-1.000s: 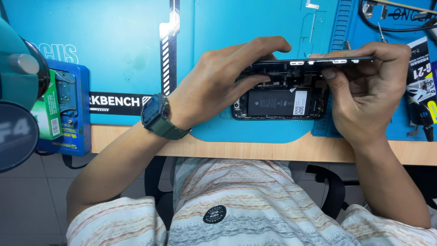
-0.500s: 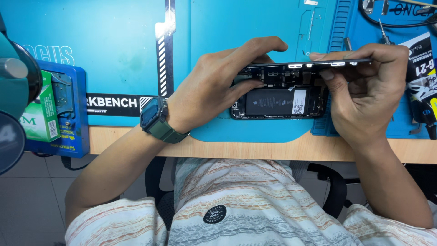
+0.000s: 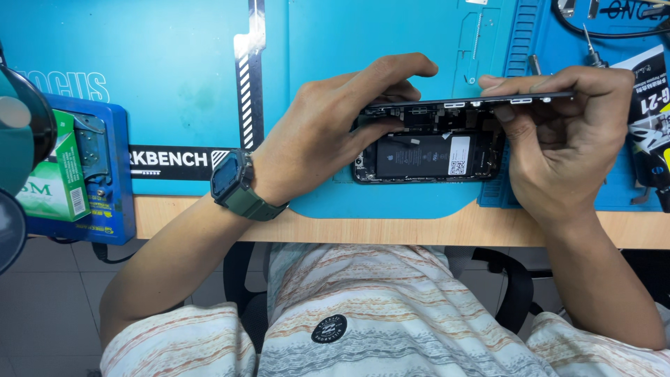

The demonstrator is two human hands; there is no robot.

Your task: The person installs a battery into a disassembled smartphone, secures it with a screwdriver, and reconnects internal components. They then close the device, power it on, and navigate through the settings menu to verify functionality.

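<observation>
Both hands are clamped on the phone's lifted screen panel (image 3: 481, 100), left hand (image 3: 328, 132) at one end, right hand (image 3: 565, 139) at the other; the opened phone body (image 3: 429, 157) lies beneath them on the blue mat (image 3: 174, 84).

A bright turquoise work mat (image 3: 174, 77) is spread over a pale wood-coloured bench edge (image 3: 391, 229), and it is crossed by a black strip with white diagonal stripes (image 3: 250, 84) and white lettering. A black phone body (image 3: 426, 155) is seen with a black battery carrying a white label, under a dark grey screen panel (image 3: 481, 101). An olive green watch (image 3: 241, 188) with a dark face is worn on the wrist. A deep blue fixture (image 3: 105, 174) is seen beside a green and white box (image 3: 52, 178). A cream shirt (image 3: 349, 314) is patterned with wavy rust and grey stripes and a round black badge.
</observation>
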